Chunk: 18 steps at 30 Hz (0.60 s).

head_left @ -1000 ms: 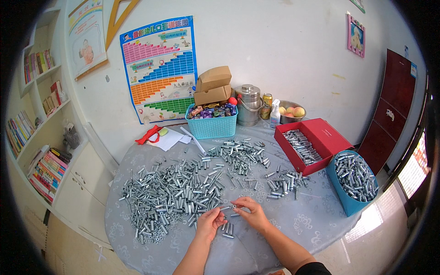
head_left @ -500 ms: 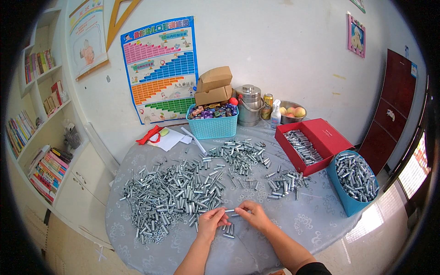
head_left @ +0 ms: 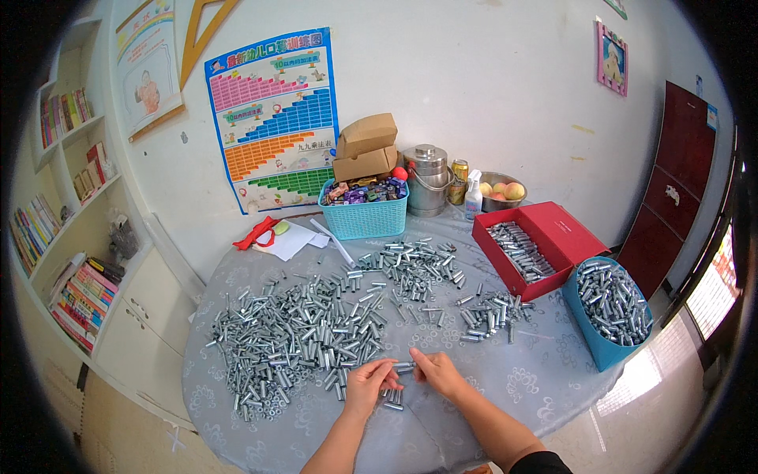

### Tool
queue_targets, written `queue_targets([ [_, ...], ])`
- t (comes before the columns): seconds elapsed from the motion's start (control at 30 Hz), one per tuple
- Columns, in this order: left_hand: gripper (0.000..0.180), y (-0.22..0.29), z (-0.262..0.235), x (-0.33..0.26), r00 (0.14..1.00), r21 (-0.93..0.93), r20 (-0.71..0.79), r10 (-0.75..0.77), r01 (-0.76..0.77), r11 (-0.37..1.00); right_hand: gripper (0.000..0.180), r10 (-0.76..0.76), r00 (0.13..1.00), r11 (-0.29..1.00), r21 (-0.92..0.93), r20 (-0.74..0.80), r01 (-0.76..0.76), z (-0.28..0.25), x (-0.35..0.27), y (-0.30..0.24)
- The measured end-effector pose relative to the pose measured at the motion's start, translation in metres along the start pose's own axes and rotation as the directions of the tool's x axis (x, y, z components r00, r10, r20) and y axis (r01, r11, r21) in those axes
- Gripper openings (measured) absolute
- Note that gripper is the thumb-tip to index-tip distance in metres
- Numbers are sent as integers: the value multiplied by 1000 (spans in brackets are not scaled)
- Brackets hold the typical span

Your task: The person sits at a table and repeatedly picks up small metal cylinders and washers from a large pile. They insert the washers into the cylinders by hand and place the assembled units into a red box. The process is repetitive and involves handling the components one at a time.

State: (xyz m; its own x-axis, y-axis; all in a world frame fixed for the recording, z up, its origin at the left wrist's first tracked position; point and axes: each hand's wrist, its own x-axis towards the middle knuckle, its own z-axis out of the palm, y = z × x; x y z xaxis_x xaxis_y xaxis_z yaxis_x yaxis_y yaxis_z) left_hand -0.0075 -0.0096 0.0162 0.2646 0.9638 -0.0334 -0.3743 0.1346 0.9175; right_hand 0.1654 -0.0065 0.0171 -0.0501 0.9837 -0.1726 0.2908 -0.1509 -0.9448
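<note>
Near the front middle of the table, my two hands meet over a small silvery expansion bolt [head_left: 405, 366]. My left hand [head_left: 373, 385] pinches its left end between thumb and fingers. At the other end, my right hand [head_left: 436, 374] is closed with the thumb up; its fingertips are partly hidden. Just below my left hand lie a few more metal bolts [head_left: 393, 404], partly covered by it. Left of my hands spreads a large pile of metal sleeves, nuts and washers [head_left: 296, 332]. Smaller heaps lie farther back [head_left: 414, 265] and to the right [head_left: 493, 312].
An open red box [head_left: 499, 261] holds rows of bolts at the right. Beside it stands a blue bin [head_left: 588, 340] full of bolts. Toward the wall are a turquoise basket [head_left: 363, 220], a steel pot [head_left: 427, 186], a spray bottle [head_left: 474, 199] and a fruit bowl [head_left: 517, 205].
My left hand has shifted slightly right, its fingers covering more of the bolt. My right thumb has risen and the hand has turned a little. The piles look the same.
</note>
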Motion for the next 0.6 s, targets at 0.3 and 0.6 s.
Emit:
queue_targets([
  [0.3, 22, -4, -8, 6, 984, -205, -171, -38, 2, 979, 37, -404, 914, 914, -35, -29, 403, 3, 3, 7],
  [0.6, 22, -8, -11, 8, 979, -222, -199, -41, -4, 975, 35, -294, 953, 955, 73, 75, 288, 3, 2, 6],
])
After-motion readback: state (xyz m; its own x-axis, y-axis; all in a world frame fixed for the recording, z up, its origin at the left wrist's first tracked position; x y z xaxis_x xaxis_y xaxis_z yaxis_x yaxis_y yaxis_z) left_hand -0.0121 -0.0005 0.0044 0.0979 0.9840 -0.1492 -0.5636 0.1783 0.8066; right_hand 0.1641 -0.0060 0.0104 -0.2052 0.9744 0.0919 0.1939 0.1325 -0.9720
